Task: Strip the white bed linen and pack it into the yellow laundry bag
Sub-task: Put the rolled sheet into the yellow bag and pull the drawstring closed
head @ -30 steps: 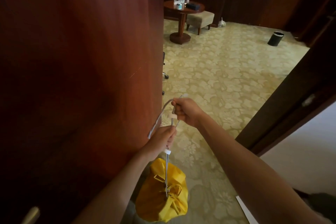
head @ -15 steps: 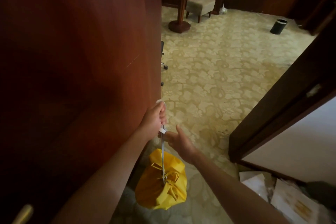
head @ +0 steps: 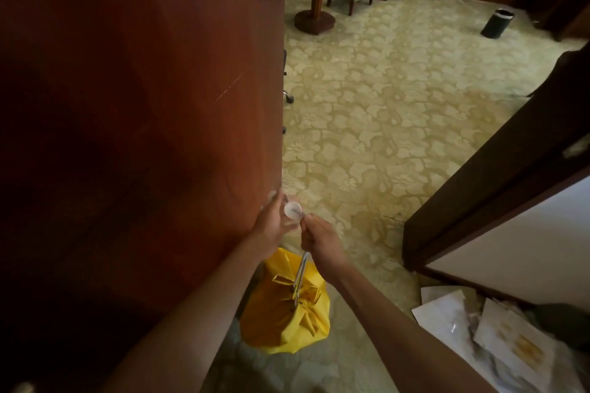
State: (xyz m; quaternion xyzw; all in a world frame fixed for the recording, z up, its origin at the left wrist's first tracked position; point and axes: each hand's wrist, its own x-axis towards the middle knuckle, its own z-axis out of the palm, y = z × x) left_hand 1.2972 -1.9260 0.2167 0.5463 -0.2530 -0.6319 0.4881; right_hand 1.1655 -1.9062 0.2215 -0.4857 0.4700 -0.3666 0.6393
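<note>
In the head view, the yellow laundry bag [head: 285, 306] is seen hanging just below both hands, near the wooden door [head: 140, 137] on the left. Its white cord [head: 300, 277] is gripped by the right hand [head: 321, 238]; a small white disc [head: 292, 210] is pinched by the left hand [head: 271, 226]

Single head-worn view, looked forward and steeply down past door [head: 140, 137] onto carpet [head: 399, 124]; close on forearms, room beyond.
</note>
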